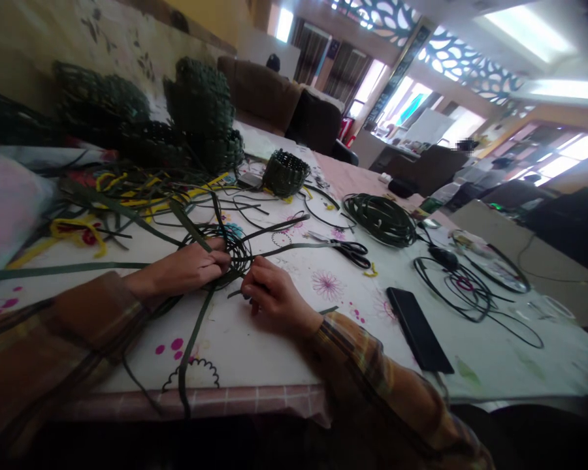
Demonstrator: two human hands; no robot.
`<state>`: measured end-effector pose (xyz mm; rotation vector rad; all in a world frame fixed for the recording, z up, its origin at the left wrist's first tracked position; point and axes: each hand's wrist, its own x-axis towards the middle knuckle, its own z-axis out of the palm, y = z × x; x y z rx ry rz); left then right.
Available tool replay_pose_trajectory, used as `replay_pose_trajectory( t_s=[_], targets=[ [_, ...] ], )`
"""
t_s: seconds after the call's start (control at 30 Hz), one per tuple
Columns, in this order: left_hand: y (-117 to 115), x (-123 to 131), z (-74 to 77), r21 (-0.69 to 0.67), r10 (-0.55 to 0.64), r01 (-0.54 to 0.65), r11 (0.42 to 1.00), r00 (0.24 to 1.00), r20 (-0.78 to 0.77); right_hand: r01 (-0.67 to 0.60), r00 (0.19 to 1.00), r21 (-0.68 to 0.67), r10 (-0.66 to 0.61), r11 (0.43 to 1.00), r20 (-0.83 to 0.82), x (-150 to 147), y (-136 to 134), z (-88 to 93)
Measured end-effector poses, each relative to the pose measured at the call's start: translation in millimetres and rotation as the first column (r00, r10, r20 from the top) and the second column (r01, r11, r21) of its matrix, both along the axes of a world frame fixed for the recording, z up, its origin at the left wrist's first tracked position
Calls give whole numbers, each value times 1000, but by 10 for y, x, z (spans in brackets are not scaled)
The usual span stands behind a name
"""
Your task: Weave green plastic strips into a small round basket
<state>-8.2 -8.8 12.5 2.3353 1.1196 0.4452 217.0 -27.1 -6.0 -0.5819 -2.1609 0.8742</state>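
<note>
A flat woven start of dark green strips (232, 251) lies on the white flowered tablecloth (255, 346), with long loose strips fanning out from it. My left hand (189, 267) rests on its near left side with the fingers curled down over the strips. My right hand (272, 294) sits just right of it, fingers pinched on one dark green strip (284, 248) that runs off to the right. Both sleeves are orange plaid.
Black-handled scissors (345, 248) lie to the right of the weave. A black phone (418, 329) rests near the front edge. A coil of green strip (379, 219), a small woven basket (285, 172), bigger dark baskets (196, 111) and yellow strips (127, 196) crowd the back.
</note>
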Motion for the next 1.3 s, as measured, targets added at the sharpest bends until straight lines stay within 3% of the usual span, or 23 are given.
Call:
replay_pose_trajectory(
  t_s=[0.23, 0.53, 0.8, 0.97, 1.17, 1.3],
  targets=[
    [28, -40, 29, 18, -82, 84, 996, 993, -90, 7, 1000, -3, -7, 1000, 21, 12, -3, -10],
    [-2, -24, -131, 132, 23, -20, 991, 999, -22, 34, 999, -36, -34, 999, 16, 9, 2, -26],
    [-60, 41, -249, 291, 90, -105, 951, 994, 66, 40, 999, -41, -40, 998, 3, 2, 15, -24],
    [-71, 49, -300, 300, 98, -135, 944, 986, 137, 39, 999, -20, -39, 999, -2, -4, 11, -20],
    [-25, -17, -413, 286, 38, -51, 957, 998, 51, 46, 999, -73, -45, 996, 16, -1, -12, -12],
    [-37, -14, -390, 276, 40, -51, 960, 998, 46, 41, 999, -66, -41, 997, -3, 1, -8, -9]
  ],
)
